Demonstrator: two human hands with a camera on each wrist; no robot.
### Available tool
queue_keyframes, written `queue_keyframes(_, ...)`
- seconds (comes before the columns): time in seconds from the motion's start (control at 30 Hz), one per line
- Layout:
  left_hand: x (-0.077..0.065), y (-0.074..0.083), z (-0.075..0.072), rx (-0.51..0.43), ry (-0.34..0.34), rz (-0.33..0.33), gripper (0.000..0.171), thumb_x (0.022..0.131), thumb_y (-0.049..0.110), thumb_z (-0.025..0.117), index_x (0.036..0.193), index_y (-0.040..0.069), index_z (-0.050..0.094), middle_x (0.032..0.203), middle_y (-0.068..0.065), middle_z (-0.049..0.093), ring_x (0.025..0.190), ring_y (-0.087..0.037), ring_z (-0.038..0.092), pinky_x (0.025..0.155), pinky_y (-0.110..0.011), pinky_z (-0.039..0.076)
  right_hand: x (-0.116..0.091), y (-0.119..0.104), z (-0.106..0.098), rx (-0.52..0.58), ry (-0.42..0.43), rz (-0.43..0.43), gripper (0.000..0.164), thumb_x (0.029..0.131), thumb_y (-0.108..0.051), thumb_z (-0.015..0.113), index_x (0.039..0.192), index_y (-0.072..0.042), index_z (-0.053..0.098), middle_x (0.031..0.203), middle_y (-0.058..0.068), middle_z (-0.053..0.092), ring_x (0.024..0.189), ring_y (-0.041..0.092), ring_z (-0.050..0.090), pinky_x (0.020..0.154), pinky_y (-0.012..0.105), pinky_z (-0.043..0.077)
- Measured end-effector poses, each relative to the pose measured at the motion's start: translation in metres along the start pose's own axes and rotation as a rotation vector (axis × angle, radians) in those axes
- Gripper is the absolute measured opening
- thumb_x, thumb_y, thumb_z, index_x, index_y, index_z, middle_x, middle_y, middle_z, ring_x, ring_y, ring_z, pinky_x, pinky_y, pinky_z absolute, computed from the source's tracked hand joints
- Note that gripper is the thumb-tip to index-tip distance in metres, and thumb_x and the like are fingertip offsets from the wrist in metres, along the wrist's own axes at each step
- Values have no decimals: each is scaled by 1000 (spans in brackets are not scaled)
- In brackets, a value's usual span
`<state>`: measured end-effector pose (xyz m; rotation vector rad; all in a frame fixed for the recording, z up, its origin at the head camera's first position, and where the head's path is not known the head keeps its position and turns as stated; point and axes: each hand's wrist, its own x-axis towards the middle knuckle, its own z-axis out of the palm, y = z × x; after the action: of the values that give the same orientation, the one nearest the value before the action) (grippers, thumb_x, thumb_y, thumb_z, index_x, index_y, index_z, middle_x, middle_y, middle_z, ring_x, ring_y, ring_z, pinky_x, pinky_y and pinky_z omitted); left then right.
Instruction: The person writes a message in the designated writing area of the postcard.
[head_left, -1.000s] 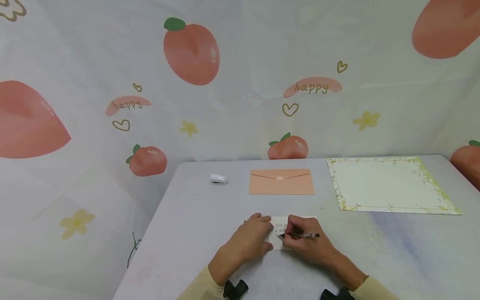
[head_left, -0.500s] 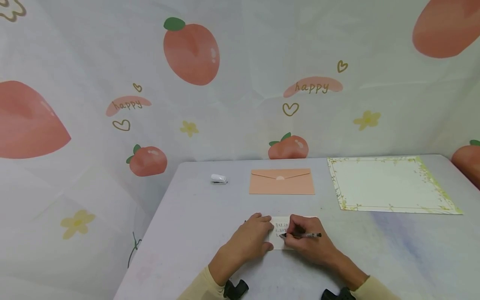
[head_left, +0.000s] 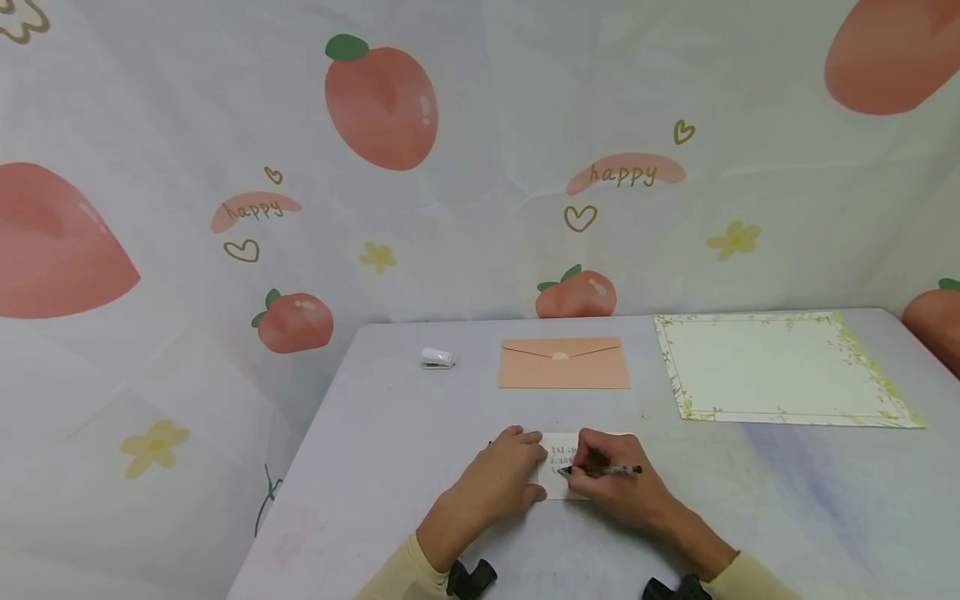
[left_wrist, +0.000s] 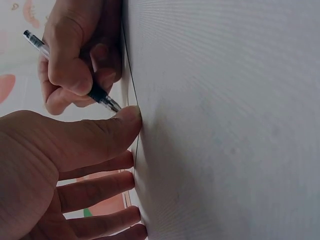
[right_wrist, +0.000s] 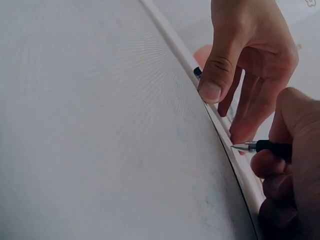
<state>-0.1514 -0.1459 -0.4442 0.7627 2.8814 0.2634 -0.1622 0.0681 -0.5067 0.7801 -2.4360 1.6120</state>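
Note:
A small white sheet of paper (head_left: 551,487) with short lines of handwriting lies near the front of the table. My right hand (head_left: 618,479) pinches a black-gripped pen (head_left: 618,470) between thumb and fingers, its tip at the writing. On the paper's left edge rests my left hand (head_left: 498,475); in the left wrist view its fingers (left_wrist: 100,192) are spread and fairly straight, with the thumb pressing near the front edge. Part of the sheet is hidden under the right hand. Beyond the left thumb in the right wrist view is a small black object (right_wrist: 197,72), mostly hidden.
An orange envelope (head_left: 564,375) lies behind the paper, flap side up. To its left stands a small white stapler (head_left: 437,359). A large cream sheet with a floral border (head_left: 787,371) lies at the back right. A peach-printed cloth (head_left: 465,233) hangs behind the table.
The right hand and pen have shifted slightly to the right, and the pen tip has made small moves over the writing. The left hand has stayed in place.

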Motion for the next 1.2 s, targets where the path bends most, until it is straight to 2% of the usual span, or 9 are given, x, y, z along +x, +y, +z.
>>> queue_keyframes(0.27, 0, 1, -2, 1, 4, 1, 44, 88, 24, 94, 127, 10, 79, 149, -6, 70, 143, -32, 62, 110, -45, 60, 1, -1, -1, -18, 15, 13, 31, 81, 5, 76, 78, -21, 61, 74, -16, 62, 68, 0, 57, 57, 21, 45)
queue_keyframes(0.6, 0, 0, -1, 7, 11, 4, 43, 89, 24, 93, 127, 9, 79, 148, -6, 71, 142, -32, 63, 110, -44, 60, 1, -1, -2, -16, 17, 8, 31, 77, 6, 74, 77, -21, 59, 72, -17, 58, 66, 0, 54, 56, 20, 41)
queue_keyframes(0.73, 0, 1, -1, 7, 8, 1, 43, 90, 25, 93, 128, 9, 79, 149, -6, 70, 143, -32, 62, 111, -44, 59, 1, 0, -2, -12, 70, 23, 33, 78, 9, 73, 76, -21, 60, 71, -15, 59, 65, 0, 54, 55, 21, 43)
queue_keyframes(0.9, 1, 1, -1, 13, 5, 0, 43, 90, 26, 93, 127, 10, 80, 149, -5, 71, 142, -30, 63, 110, -42, 60, 3, 1, -3, 13, 149, 88, 34, 80, 12, 71, 77, -21, 62, 71, -11, 62, 64, 4, 55, 56, 22, 45)
queue_keyframes(1.07, 2, 1, 0, 18, -1, -6, 44, 89, 27, 94, 128, 11, 80, 148, -4, 71, 140, -26, 63, 110, -40, 59, 4, 2, -7, 78, 136, 185, 28, 87, 11, 68, 81, -16, 65, 74, -5, 68, 68, 8, 60, 62, 23, 49)
queue_keyframes(1.2, 2, 0, 1, 16, -2, -8, 45, 89, 27, 94, 129, 11, 80, 148, -3, 71, 140, -26, 63, 110, -40, 59, 5, 0, -12, 179, 126, 278, 17, 93, 7, 66, 86, -8, 66, 76, 4, 71, 69, 12, 62, 60, 25, 48)
